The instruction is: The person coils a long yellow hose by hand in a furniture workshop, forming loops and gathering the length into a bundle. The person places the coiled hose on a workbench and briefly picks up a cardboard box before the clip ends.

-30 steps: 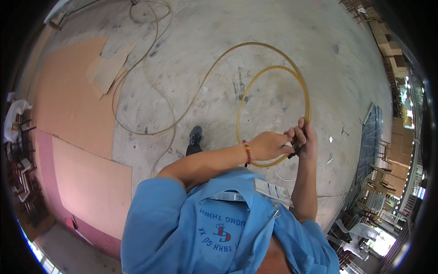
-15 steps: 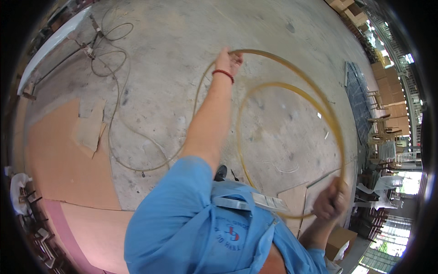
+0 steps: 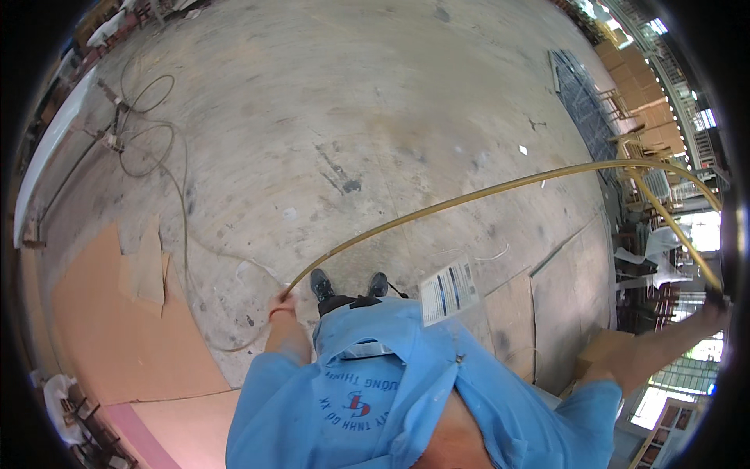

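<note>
Yellow-brown and long, the rattan cane arcs across the concrete floor in front of you, held at both ends. Your left hand is closed around its near end, low by your left leg, just beside your black shoes. From there the cane rises to the right, bends sharply near the stacked chair frames, and drops to your right hand, stretched far out at the picture's rim; that hand seems to be gripping the other end, though how tightly its fingers close you cannot tell there. A thin cable trails in loops over the floor to your left, beside flat cardboard sheets. More boards lie on the right, and your blue shirt fills the bottom.
</note>
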`<state>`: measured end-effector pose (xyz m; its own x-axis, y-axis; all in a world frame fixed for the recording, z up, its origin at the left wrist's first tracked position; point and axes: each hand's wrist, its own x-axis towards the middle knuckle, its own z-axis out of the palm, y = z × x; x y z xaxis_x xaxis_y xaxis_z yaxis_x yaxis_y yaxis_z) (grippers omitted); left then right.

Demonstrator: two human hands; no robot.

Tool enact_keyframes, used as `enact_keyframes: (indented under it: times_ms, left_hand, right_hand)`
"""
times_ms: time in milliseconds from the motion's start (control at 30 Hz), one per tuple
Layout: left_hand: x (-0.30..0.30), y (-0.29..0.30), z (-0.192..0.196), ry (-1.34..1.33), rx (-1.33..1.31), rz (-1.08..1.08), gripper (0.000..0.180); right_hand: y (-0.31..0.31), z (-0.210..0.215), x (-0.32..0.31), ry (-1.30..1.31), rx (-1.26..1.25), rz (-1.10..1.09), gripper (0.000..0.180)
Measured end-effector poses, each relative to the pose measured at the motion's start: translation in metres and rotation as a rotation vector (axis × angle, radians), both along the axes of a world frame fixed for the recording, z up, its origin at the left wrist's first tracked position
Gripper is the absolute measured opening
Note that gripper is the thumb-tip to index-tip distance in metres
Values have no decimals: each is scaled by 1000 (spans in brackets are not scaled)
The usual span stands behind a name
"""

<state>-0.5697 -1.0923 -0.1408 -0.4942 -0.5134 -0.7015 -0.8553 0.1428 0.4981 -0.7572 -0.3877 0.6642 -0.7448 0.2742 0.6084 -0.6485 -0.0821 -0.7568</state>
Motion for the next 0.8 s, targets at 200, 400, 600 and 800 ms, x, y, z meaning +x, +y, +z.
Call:
enact_keyframes:
  times_ms: [200,400,600,800]
  left_hand:
    - [51,-92,74,736,481,1284,20]
    - [-81,-11,257,1024,767,837,14]
    - [-200,68,390,1096,853,702,15]
    - [-243,85,451,971,1199,532,16]
  right_hand:
    - [-35,-86,-128,-186,238,-15,28]
    - [-194,-292,-182,-679,70,277,22]
    - [-327,-420,-146,-947,133,588,27]
    - [-404,-437,-90,-1044,58,930,25]
